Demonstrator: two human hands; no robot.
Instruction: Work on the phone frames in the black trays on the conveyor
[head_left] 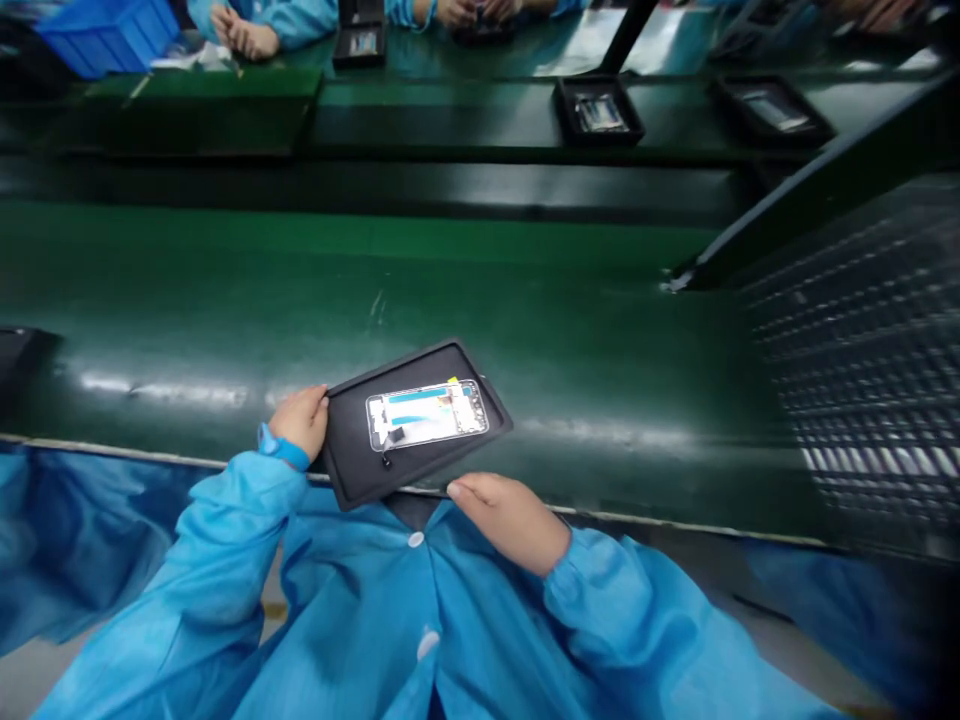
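A black tray (346, 470) lies at an angle over the front part of the green work surface. Inside it rests a phone frame (427, 413) with silver and blue areas, a small yellow tab and a short black cable at its lower left. My left hand (301, 420), with a blue band at the wrist, grips the tray's left edge. Just below the tray's lower right side is my right hand (514, 518), its fingers together and pointing left, apart from the tray; whether it holds anything small is hidden.
Across the green bench (225, 290), other people's hands (244, 32) are at work. More black trays (598, 110) stand on the far shelf. A blue bin (109, 35) is at the upper left. On the right are a dark post (810, 190) and a ridged rack (885, 350).
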